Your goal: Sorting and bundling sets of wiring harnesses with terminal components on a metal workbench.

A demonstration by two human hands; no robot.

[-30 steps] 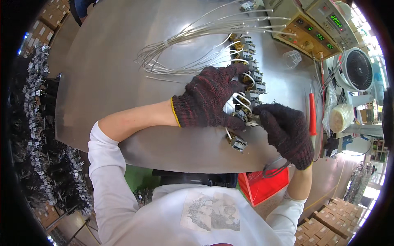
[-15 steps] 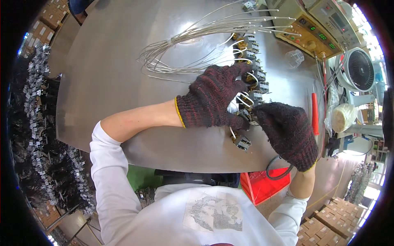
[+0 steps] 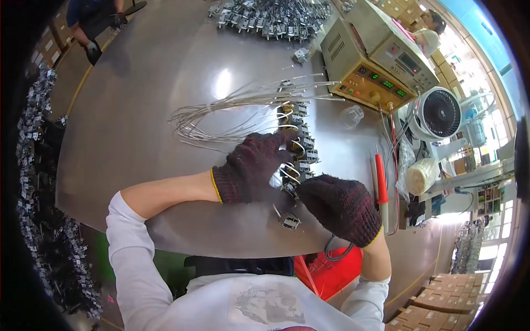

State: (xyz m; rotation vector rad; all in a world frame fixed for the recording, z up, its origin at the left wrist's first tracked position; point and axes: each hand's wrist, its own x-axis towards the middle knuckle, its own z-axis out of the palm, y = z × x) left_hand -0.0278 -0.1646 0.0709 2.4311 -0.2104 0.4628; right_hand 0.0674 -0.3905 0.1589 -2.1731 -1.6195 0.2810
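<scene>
On the metal table runs a row of small grey-and-black electrical parts (image 3: 310, 156), each with a white wire loop (image 3: 298, 147). My left hand (image 3: 248, 168), in a dark red-black knit glove, reaches over the row's left side. Its forefinger is stretched over the parts, and its thumb, smeared by motion, lies apart lower down. My right hand (image 3: 339, 207), gloved alike, is closed at the near end of the row; its fingertips meet a part there, and what they pinch is hidden. One separate part (image 3: 290, 222) lies nearer me. A bundle of long silvery-white wires (image 3: 204, 113) spreads beyond my left hand.
A pile of similar parts (image 3: 270, 19) covers the far side. At right stand a stacked bench instrument (image 3: 381, 83), a clear plastic cup (image 3: 351, 117), a fan (image 3: 439, 113) and a red-handled tool (image 3: 381, 179). A red bin (image 3: 334, 273) sits below the near edge. Another person (image 3: 91, 22) stands far left.
The view has shifted, bringing the far pile into sight. My left thumb has pulled away from the near part and is blurred. My right hand stays closed by the row.
</scene>
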